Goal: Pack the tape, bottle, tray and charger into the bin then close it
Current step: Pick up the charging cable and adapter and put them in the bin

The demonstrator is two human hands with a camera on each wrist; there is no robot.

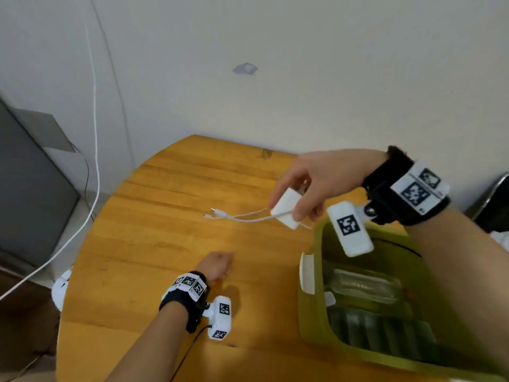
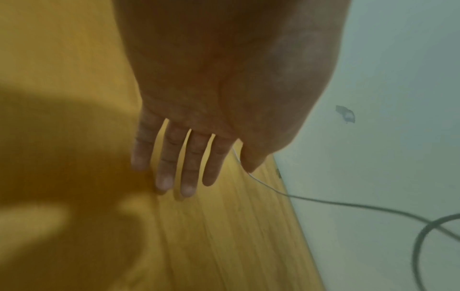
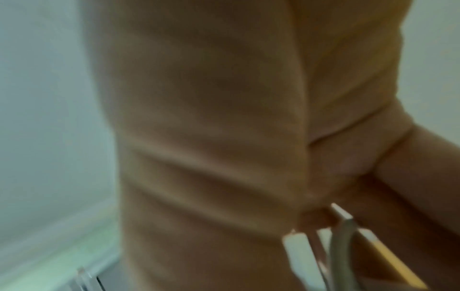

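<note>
White charger is being pinched between the thumb and fingers of the right hand, above the wooden table just beside the green bin; its cable is trailing left. Left hand is being rested flat, fingers straight, on the table. Bottle and what seems the tray are already being held in the bin; the tape cannot be made out. Next, the charger is to be lowered in with its cable gathered. No writing is being shown legibly.
</note>
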